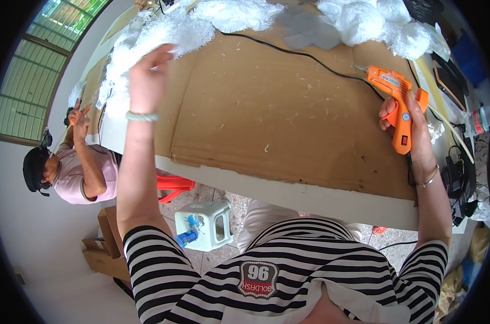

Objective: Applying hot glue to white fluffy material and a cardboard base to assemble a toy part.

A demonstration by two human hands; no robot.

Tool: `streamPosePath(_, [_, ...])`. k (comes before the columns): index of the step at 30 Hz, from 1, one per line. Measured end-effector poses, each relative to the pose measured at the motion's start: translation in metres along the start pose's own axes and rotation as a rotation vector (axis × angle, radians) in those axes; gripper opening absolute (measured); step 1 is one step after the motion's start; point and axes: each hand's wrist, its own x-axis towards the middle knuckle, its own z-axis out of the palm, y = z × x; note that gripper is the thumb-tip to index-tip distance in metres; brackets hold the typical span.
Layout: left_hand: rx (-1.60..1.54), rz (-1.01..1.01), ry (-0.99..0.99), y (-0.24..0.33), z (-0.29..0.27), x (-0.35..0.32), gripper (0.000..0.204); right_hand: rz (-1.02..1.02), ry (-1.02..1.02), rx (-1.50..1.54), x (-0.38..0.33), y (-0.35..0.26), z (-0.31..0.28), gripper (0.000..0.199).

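My right hand (pixel 411 110) is wrapped round the handle of an orange glue gun (pixel 400 110). Its nozzle points left over the cardboard, and fingers lie near the red trigger. At the far left of the table my left hand (pixel 149 73) is raised beside white fluffy, net-like material (pixel 175 33). Its fingers are bent together and slightly blurred; whatever they may pinch is too small to make out. Brown cardboard (pixel 277 119) covers the table between my hands, with small pale scraps and glue threads on it.
More white bundles (pixel 358 21) line the table's far edge. A black cord (pixel 293 51) crosses the cardboard. Dark cables and adapters (pixel 458 178) crowd the right side. A co-worker (pixel 88 173) works at the left. Below stand a white stool (pixel 204 224) and a red stool (pixel 175 186).
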Motion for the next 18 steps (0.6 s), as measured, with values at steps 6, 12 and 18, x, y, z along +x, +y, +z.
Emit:
streamPosePath(6, [-0.083, 0.732, -0.477, 0.199, 0.016, -0.037, 0.035, -0.021, 0.011, -0.031, -0.004, -0.003, -0.001, 0.044])
streamPosePath(12, [-0.729, 0.817, -0.493, 0.306, 0.034, -0.079, 0.025, 0.032, 0.029, -0.070, -0.018, -0.015, 0.009, 0.034])
streamPosePath(18, [-0.796, 0.729, -0.358, 0.363, 0.041, -0.110, 0.020, -0.032, 0.013, -0.270, -0.031, -0.029, 0.013, 0.040])
